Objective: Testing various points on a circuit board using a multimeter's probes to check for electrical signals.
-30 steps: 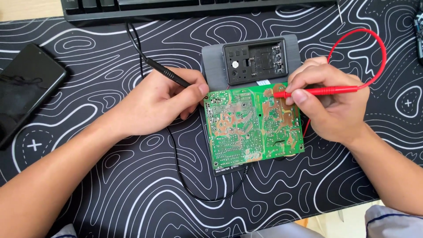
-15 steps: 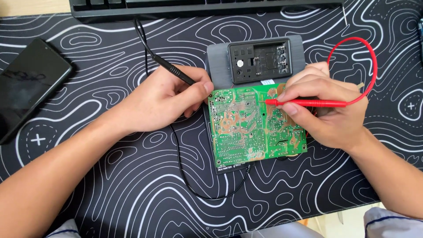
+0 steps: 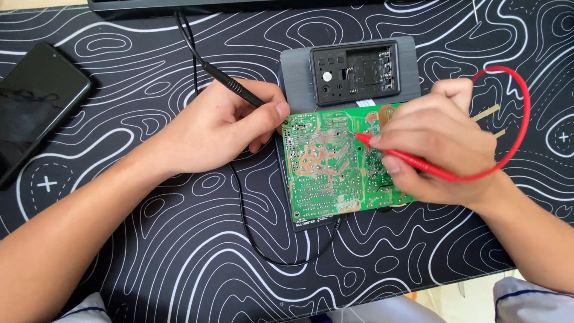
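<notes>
The green circuit board (image 3: 335, 164) lies solder side up on a grey multimeter (image 3: 353, 72), near the middle of a black desk mat (image 3: 179, 251) with white contour lines. The right hand (image 3: 439, 149) pinches a red probe (image 3: 412, 162) between closed fingers, its tip touching the board's centre. The left hand (image 3: 221, 128) is closed around a black probe (image 3: 233, 87), thumb resting at the board's left edge. A dark phone (image 3: 36, 107) lies well apart at the left; bare mat stretches below the board to the desk edge
</notes>
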